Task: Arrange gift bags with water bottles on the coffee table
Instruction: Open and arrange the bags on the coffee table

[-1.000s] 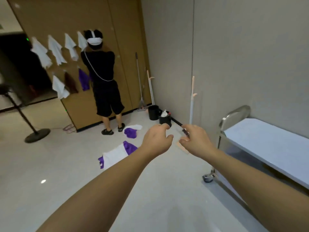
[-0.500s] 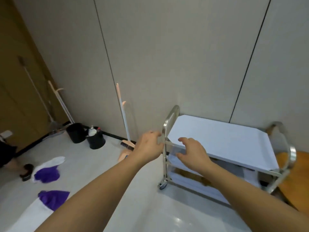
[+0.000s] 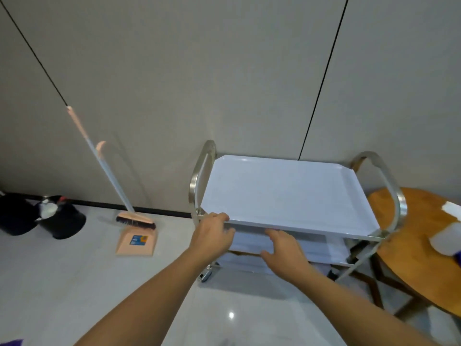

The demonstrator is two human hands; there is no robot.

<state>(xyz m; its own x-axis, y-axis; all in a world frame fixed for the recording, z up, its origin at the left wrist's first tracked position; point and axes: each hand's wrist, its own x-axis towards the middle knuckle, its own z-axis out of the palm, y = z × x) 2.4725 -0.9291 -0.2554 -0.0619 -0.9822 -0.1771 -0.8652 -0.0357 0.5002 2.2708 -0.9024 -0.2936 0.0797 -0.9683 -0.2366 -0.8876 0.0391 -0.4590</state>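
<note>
Cart, broom set and bins along a grey wall

A steel cart (image 3: 287,196) with white shelves stands against the wall (image 3: 224,71). To its left a peach broom (image 3: 104,171) leans on the wall above its dustpan (image 3: 136,242); two black bins (image 3: 62,221) sit farther left on the floor (image 3: 74,283).

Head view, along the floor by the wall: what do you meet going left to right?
Black bins → broom with dustpan → steel cart → wooden table.
</note>
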